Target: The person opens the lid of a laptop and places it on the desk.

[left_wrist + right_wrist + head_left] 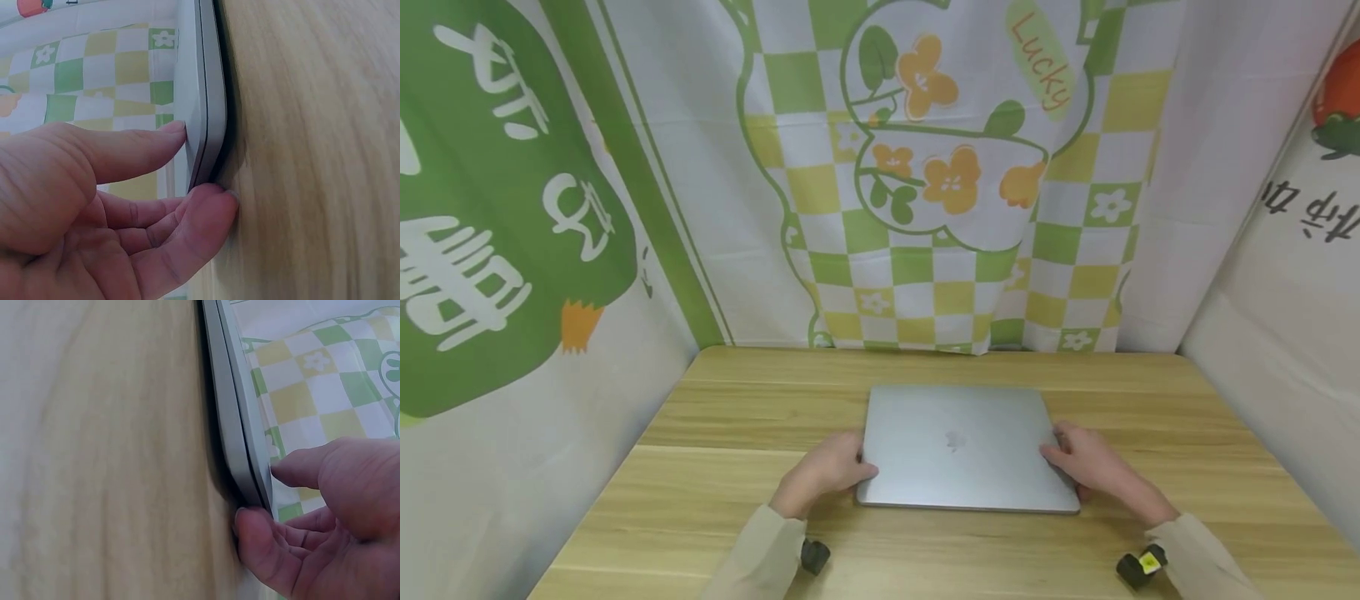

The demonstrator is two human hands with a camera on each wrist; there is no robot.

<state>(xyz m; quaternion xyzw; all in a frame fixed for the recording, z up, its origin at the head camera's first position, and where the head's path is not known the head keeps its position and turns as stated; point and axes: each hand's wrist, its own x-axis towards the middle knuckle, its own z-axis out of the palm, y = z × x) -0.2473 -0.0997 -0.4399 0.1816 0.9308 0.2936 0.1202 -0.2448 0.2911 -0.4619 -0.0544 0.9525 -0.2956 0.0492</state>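
Note:
A closed silver laptop (925,475) with an apple logo on its lid lies flat over the wooden table, its long edge toward me. My left hand (826,468) grips its left side, the thumb on the lid. In the left wrist view the fingers (206,212) of that hand curl at the laptop's lower edge (215,94), close over the wood. My right hand (1093,458) holds the opposite side the same way. From the right wrist, its thumb (300,467) lies against the lid and its fingertips (255,528) are at the underside edge (228,425).
The wooden table (737,467) spreads around the laptop on all sides. Behind it hangs a green and yellow checkered cloth (880,275), with printed cloths along the left (647,400) and right (1285,300). Small dark devices (815,556) are strapped at both wrists.

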